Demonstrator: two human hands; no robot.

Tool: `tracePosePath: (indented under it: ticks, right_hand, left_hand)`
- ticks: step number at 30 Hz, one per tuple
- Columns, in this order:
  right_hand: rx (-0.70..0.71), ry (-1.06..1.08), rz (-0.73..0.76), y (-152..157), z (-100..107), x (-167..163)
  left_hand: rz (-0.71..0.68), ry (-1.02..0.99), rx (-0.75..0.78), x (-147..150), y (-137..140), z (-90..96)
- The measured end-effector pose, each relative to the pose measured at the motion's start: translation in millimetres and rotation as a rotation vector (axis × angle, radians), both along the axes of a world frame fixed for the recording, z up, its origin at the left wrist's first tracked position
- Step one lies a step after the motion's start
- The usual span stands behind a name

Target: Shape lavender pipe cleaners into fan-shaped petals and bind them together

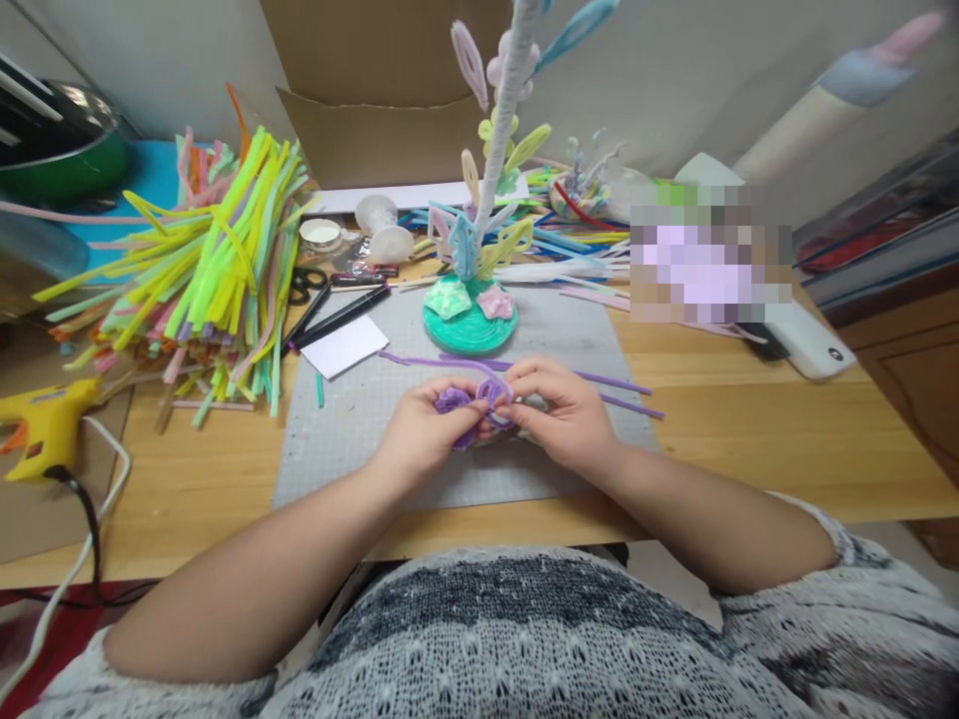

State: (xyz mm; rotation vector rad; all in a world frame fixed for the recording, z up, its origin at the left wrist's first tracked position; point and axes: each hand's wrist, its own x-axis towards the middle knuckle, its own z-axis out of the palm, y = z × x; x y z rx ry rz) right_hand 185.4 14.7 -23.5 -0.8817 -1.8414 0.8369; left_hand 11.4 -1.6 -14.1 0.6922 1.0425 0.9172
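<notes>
Both hands meet over the grey cutting mat (352,449). My left hand (433,424) is closed round a purple pipe cleaner coil (454,401), its thumb pressing a second loop. Fingers of my right hand (565,414) pinch that purple pipe cleaner loop (492,391) from the other side. A loose purple tail runs from the loop toward the upper left. Straight purple pipe cleaners (621,382) lie on the mat beyond and right of my right hand. Just past the hands stands a pipe cleaner decoration on a green round base (471,330), with a white wrapped stem (503,115).
A large heap of coloured pipe cleaners (225,260) spreads at the left. Near it are a yellow glue gun (45,424) with its cord, black scissors (306,286), pens (341,315) and a white card (345,347). Wire spools (384,228) sit behind. The right side is partly pixelated.
</notes>
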Motion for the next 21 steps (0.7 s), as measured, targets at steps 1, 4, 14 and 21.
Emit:
tracePosePath:
  ticks: [1,4,14,21]
  right_hand:
    - [-0.041,0.025,0.001,0.6,-0.7,-0.5]
    - [-0.115,0.057,0.020,1.3,-1.7,-1.6]
    - [0.367,-0.195,0.092,1.4,2.0,2.5]
    - [0.075,0.053,-0.017,-0.5,0.8,-1.1]
  left_hand:
    - [-0.002,0.014,-0.003,0.0,0.1,0.4]
    - [-0.004,0.033,-0.029,0.4,-0.1,0.6]
    - [-0.019,0.069,0.010,1.2,-2.0,-2.5]
    - [0.022,0.036,-0.004,0.9,-2.0,5.0]
